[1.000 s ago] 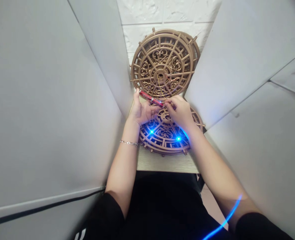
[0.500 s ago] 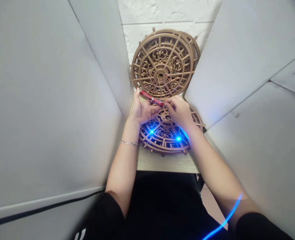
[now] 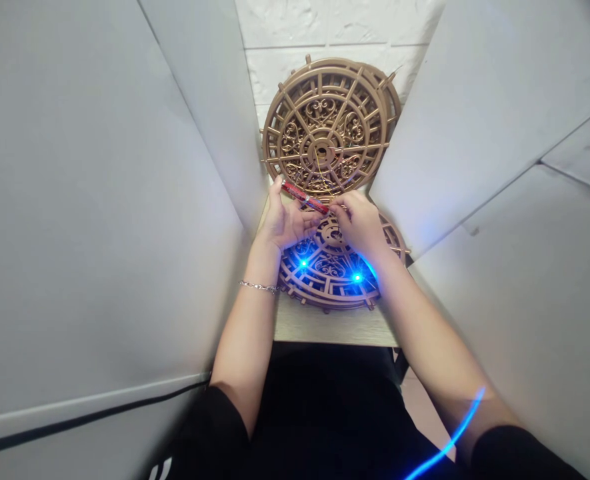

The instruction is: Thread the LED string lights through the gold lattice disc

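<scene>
My left hand (image 3: 289,220) is closed on a red rod (image 3: 305,198) with a silver band at its middle, like two batteries end to end. Its thumb presses the upper left end. At the lower right end, my right hand (image 3: 359,220) pinches with thumb and forefinger; a thin yellow wire (image 3: 321,170) runs down to about these fingertips, whose exact hold is partly hidden. Under both hands lie stacked round bronze lattice frames (image 3: 329,287), partly covered by them. Two blue lights glow on the top frame, one light (image 3: 303,264) left and another light (image 3: 357,277) right.
More round bronze frames (image 3: 319,110) lean in a stack against the white brick-patterned wall (image 3: 285,23). Grey-white panels (image 3: 99,167) close in on the left and on the right. A pale wooden tabletop (image 3: 335,327) ends just before my body. A black cable (image 3: 89,417) runs along the lower left.
The red rod has shifted very slightly to the right. Both hands keep nearly the same position, and both blue lights stay lit.
</scene>
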Tool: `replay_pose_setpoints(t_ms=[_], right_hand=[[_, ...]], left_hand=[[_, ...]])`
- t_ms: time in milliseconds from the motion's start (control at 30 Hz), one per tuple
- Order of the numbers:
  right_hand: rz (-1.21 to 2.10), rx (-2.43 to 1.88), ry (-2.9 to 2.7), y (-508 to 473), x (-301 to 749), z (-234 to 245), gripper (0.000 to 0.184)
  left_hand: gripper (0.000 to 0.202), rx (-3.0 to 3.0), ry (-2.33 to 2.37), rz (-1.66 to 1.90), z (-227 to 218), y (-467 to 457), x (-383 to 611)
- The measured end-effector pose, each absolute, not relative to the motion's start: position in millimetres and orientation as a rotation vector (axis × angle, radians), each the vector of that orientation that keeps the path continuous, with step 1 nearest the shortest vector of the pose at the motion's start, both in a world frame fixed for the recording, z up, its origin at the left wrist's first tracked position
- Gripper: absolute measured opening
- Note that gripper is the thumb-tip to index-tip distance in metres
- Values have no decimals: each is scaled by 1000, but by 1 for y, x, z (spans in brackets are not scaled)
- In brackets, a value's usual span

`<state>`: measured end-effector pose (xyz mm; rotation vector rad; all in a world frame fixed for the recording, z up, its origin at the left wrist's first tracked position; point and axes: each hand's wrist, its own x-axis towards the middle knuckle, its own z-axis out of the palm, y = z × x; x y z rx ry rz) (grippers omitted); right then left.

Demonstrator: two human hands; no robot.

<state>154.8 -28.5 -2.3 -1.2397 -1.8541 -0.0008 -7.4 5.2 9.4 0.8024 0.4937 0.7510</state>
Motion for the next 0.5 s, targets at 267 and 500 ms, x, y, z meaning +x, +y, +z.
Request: replay_pose_setpoints(t_ms=[267,500], right_hand=[[-6,-1271,-1780,-27,156,-3,12],[-7,-1287,-1776,-28,156,-2,13]], left_hand=[[86,823,495,739,9,6,-7],[82,840,499,729,7,8,-8]])
